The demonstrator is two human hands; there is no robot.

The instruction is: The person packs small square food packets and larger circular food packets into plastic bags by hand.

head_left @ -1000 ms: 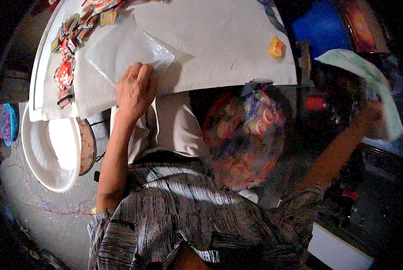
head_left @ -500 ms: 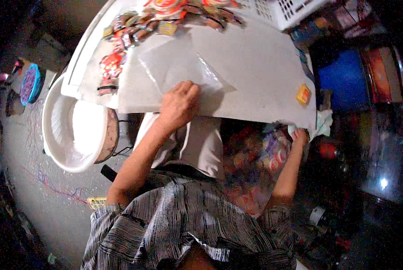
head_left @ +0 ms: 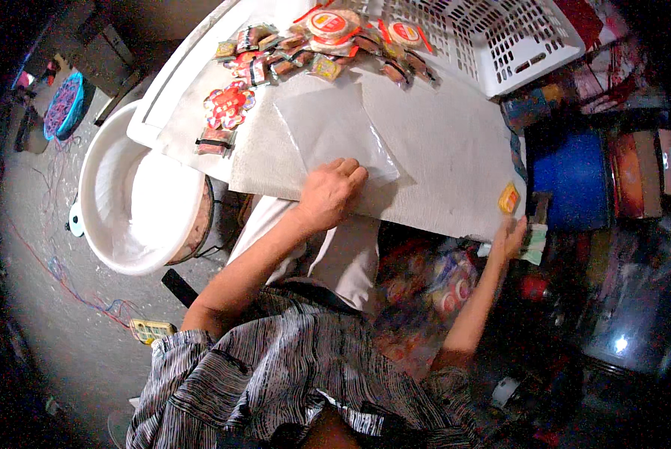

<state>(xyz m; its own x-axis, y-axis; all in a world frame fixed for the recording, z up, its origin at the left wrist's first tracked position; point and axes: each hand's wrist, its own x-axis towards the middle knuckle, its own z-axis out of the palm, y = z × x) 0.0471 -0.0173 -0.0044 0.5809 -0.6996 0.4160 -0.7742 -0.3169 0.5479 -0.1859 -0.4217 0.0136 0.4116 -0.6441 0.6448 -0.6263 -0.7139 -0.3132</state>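
Observation:
A flat clear plastic bag (head_left: 335, 127) lies on the pale cloth-covered table (head_left: 448, 150). At its near edge my left hand (head_left: 332, 194) is closed, knuckles up, with the bag's edge under the curled fingers. My right hand (head_left: 509, 238) is at the table's near right corner, its fingers blurred. Just beyond those fingers sits a small yellow packet (head_left: 509, 198). A pale green, paper-like piece (head_left: 534, 245) hangs beside the hand at the corner. Whether the right hand touches either one is hard to make out.
Wrapped snacks lie across the far side: round packs (head_left: 329, 26), a red-and-white packet cluster (head_left: 229, 105) and small brown packets (head_left: 214, 141). A white perforated basket (head_left: 530, 52) stands at the far right. Left of the table is a large white tub (head_left: 96, 202).
My right hand has risen from below the table's corner toward the yellow packet. My left hand stays on the plastic bag. The view has shifted, showing more of the basket.

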